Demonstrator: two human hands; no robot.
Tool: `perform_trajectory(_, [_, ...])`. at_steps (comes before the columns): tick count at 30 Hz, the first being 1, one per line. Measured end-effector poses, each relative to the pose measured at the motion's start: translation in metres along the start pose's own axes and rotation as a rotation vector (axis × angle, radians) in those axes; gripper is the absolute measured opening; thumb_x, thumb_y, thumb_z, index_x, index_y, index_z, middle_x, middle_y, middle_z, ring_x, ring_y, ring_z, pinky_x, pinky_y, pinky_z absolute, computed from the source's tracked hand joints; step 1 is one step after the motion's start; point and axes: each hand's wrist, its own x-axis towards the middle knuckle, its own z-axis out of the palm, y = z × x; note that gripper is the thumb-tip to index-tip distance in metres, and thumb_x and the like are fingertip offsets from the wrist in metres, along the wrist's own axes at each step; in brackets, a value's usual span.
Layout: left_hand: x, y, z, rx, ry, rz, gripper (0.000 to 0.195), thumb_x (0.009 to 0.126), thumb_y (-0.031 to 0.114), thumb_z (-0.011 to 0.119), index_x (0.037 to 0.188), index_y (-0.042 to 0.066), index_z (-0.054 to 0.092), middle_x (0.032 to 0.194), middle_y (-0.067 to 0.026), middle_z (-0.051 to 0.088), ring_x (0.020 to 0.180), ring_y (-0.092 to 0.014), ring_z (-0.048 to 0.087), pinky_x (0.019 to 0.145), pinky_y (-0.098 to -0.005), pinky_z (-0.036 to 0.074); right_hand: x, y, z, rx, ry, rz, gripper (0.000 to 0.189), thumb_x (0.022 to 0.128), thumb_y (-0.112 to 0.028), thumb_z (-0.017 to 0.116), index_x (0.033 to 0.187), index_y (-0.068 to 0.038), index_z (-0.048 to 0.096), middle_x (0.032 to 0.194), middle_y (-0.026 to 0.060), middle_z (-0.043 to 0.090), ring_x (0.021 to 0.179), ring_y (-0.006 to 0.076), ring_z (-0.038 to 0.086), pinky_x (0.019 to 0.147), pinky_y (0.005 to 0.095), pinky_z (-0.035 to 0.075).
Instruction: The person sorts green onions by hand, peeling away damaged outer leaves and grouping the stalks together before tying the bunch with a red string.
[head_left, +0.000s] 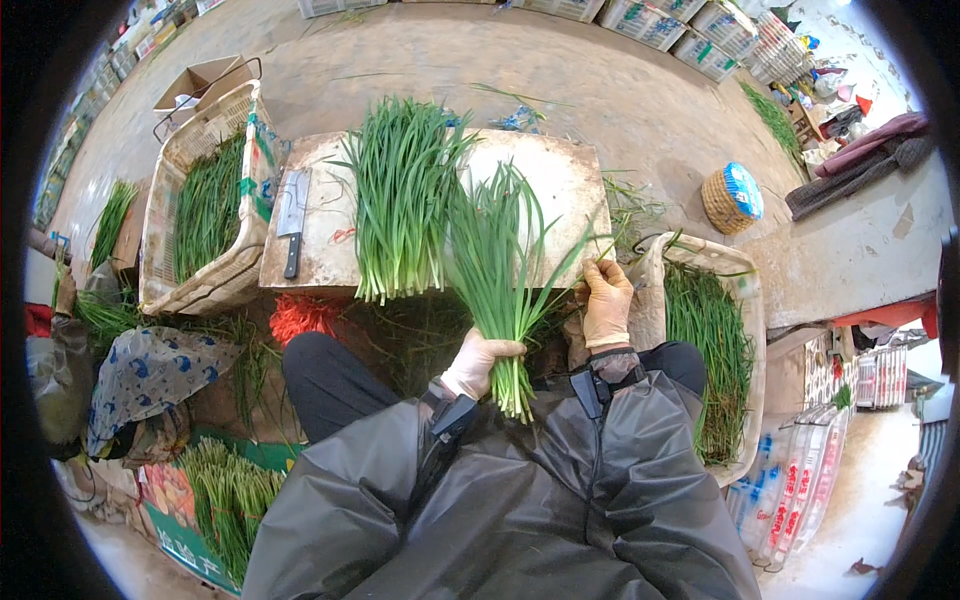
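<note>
My left hand (478, 363), in a thin pale glove, is closed around the white stem ends of a bunch of garlic chives (501, 262), whose green leaves fan out away from me. To the right of the bunch, my gloved right hand (606, 298) pinches a thin green leaf (568, 262) between thumb and fingers. A larger pile of chives (409, 202) lies on the worn white board (555, 161), stem ends towards me. Left of the pile, a knife with a black handle (293, 217) lies flat on the board.
Plastic crates of chives stand left (150, 247) and right (752, 300). Red plastic twine (300, 319) hangs under the board. Tied chive bundles (229, 502) lie at lower left. A co-worker's arm (64, 360) shows at the left edge. A woven basket (726, 206) stands on the floor.
</note>
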Motion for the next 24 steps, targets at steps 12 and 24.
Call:
perform_trajectory(12, [-0.018,0.013,0.008,0.163,-0.176,0.049,0.054,0.069,-0.009,0.079,0.119,0.003,0.062,0.104,-0.0038,0.068,0.092,-0.018,0.066,0.087,-0.0332,0.053,0.039,0.016,-0.03,0.074,0.088,0.175,0.007,0.095,-0.008,0.067,0.099,-0.003,0.065,0.077,0.0028,0.062,0.064,0.0152,0.06,0.055,0.0298,0.05])
perform_trajectory(24, [-0.011,0.008,-0.005,0.079,-0.089,0.047,0.048,0.071,-0.007,0.079,0.115,0.003,0.064,0.099,-0.0036,0.069,0.088,-0.018,0.068,0.083,-0.033,0.055,0.014,0.01,-0.012,-0.271,-0.251,0.067,0.013,0.097,-0.013,0.065,0.101,-0.001,0.067,0.08,0.0054,0.068,0.061,0.013,0.062,0.057,0.0259,0.049])
